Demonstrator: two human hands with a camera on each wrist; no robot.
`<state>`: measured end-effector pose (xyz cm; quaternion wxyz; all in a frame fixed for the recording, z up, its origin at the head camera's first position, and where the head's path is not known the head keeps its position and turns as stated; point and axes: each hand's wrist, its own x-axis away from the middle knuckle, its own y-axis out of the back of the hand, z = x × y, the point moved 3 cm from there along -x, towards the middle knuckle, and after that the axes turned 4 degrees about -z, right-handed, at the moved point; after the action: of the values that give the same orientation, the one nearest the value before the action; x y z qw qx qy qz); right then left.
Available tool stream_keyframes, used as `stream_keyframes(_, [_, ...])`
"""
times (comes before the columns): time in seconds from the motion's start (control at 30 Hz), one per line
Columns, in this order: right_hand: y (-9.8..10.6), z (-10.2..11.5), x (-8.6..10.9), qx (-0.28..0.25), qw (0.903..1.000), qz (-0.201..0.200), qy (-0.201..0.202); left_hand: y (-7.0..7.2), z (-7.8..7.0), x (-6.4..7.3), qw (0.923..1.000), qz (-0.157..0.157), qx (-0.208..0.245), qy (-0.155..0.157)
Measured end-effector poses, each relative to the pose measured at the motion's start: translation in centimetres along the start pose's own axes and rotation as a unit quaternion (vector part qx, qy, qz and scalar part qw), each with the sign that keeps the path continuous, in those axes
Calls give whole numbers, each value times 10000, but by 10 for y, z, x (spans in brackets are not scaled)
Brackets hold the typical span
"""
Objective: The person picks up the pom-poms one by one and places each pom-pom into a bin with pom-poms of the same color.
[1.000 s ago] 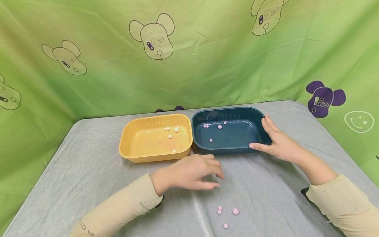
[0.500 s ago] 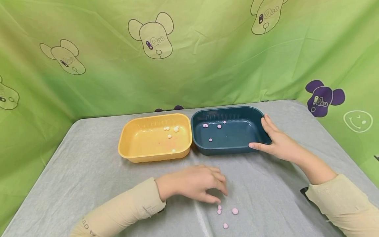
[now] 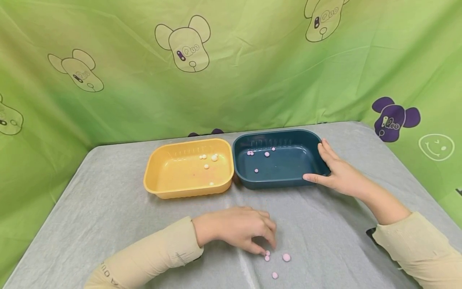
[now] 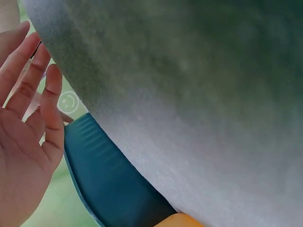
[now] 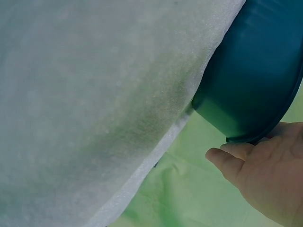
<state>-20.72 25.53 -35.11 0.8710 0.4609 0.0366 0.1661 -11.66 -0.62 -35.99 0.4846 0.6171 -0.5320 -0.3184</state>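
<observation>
In the head view my left hand [image 3: 243, 228] hovers low over the cloth, palm down. Its thumb tip is right at two small pink balls [image 3: 267, 256] that lie against each other, and thumb and forefinger stand apart. A larger pink ball [image 3: 286, 257] and another small pink ball [image 3: 275, 275] lie close by. My right hand [image 3: 337, 170] holds the right end of a dark blue plastic bin [image 3: 274, 184], thumb at the front rim and fingers along the end wall. Several pink balls [image 3: 267, 154] lie inside it. The left wrist view shows the left palm and fingers [image 4: 28, 90].
A yellow plastic bin [image 3: 187, 192] with several white balls [image 3: 214, 158] stands against the blue bin's left side. Both are on a grey cloth-covered table [image 3: 119, 208]. Behind hangs a green curtain [image 3: 252, 80] with cartoon prints.
My left hand has come down toward me from in front of the bins to the pair of pink balls. The right hand stays at the blue bin.
</observation>
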Motion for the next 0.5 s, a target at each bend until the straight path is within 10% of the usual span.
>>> stream_keyframes(0.5, [0,-1,0,-14,10000,-37,9,-6,0,-5,9992,336,236,-22])
